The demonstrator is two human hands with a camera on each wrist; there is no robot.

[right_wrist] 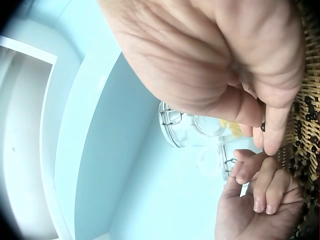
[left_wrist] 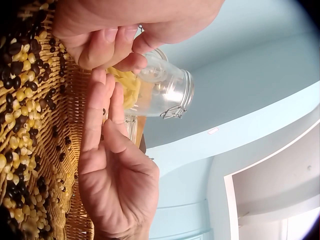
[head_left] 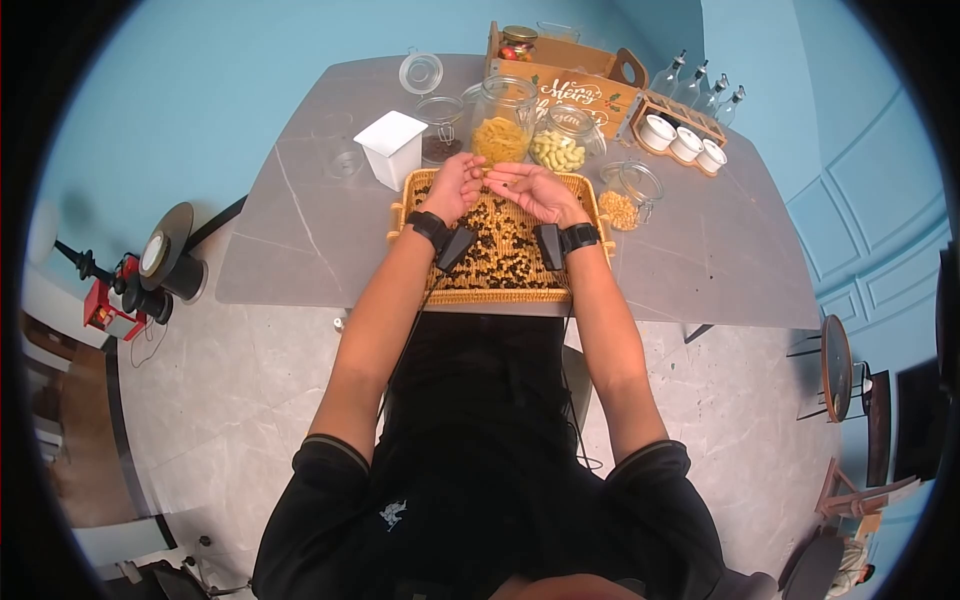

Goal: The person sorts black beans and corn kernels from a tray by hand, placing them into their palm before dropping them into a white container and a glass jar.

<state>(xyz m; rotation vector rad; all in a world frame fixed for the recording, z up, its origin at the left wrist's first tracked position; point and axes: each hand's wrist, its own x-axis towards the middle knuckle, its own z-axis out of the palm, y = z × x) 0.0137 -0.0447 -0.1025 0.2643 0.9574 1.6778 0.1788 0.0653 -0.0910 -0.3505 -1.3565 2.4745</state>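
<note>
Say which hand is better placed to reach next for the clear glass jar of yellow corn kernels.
Probably the right hand: the jar stands right of the tan wicker tray, and the left hand would have to reach across. The right has a dark bean at its fingers.

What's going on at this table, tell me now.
A person is handling small beans over a wicker basket. The right hand is turned palm up, a dark bean held at its fingers. The left hand is close by, its fingers curled; whether it holds anything can't be seen. Dark beans and yellow kernels lie mixed in the basket, and a jar of yellow pieces stands behind it.
</note>
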